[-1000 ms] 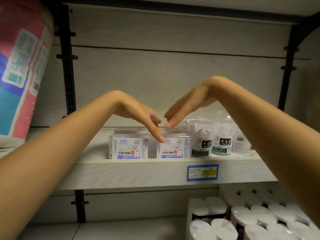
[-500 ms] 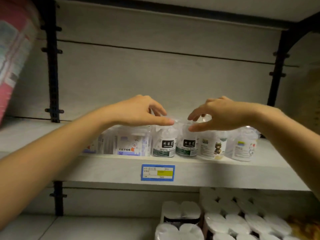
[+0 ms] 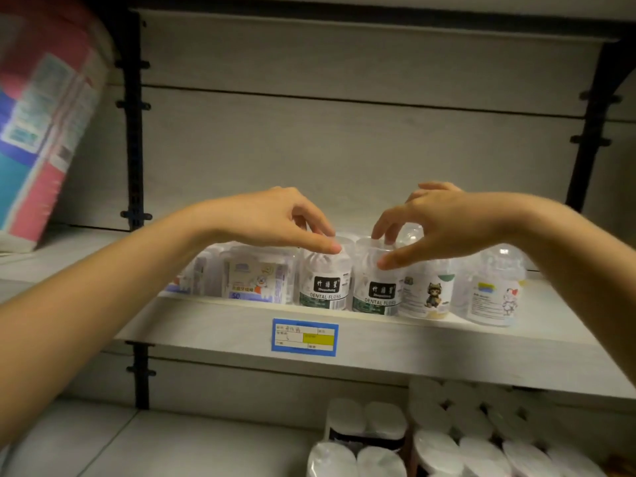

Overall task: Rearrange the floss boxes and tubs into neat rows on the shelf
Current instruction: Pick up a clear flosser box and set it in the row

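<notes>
A row of floss packs stands along the front of the pale shelf [image 3: 378, 342]. Clear floss boxes [image 3: 256, 282] with blue labels sit at the left. Beside them stand two clear tubs with black DENTAL FLOSS labels. My left hand [image 3: 272, 220] pinches the lid of the left tub [image 3: 325, 282] with thumb and fingers. My right hand [image 3: 437, 223] pinches the top of the right tub [image 3: 375, 290]. Further right stand a cat-label tub [image 3: 428, 294] and a cartoon-label tub [image 3: 494, 294].
A blue price tag [image 3: 304, 337] is fixed to the shelf's front edge. Wrapped paper rolls [image 3: 457, 438] fill the shelf below at the right. A large pink and blue pack [image 3: 38, 132] stands at the far left. Black uprights [image 3: 134, 132] flank the bay.
Both hands have moved from the floss boxes to the two black-label tubs and now pinch their tops. The view has shifted right and closer.
</notes>
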### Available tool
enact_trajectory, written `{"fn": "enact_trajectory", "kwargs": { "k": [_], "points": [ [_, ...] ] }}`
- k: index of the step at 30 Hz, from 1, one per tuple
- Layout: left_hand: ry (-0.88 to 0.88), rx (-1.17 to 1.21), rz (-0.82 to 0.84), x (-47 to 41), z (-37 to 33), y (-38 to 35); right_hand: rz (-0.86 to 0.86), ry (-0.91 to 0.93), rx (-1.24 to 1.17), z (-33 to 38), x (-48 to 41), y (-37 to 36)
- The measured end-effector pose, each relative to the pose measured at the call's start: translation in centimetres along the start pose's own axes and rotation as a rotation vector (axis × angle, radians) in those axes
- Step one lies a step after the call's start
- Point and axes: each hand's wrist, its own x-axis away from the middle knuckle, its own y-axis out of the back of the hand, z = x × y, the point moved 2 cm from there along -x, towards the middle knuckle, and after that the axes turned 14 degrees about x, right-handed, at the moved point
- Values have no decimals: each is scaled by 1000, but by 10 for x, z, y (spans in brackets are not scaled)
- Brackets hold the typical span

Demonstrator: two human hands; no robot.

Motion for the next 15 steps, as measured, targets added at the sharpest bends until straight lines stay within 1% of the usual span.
{"fn": "enact_trajectory", "kwargs": {
  "k": [3, 5, 7, 10, 12, 15],
  "points": [
    [53, 85, 32, -5, 5, 4, 47, 9, -131, -4, 2, 6],
    [95, 114, -10, -13, 10, 9, -15, -33, -211, -12, -7, 11],
    [121, 53, -10, -23, 13, 11, -53, -66, -168, -14, -25, 13],
    [153, -12, 70, -31, 13, 5, 52, -81, -164, -6, -51, 5],
    [163, -22, 84, -32, 13, 2, 132, -64, -203, -2, -59, 1],
    [165, -42, 84, -30, 13, 2, 141, -61, -205, 0, -59, 1]
  ]
}}
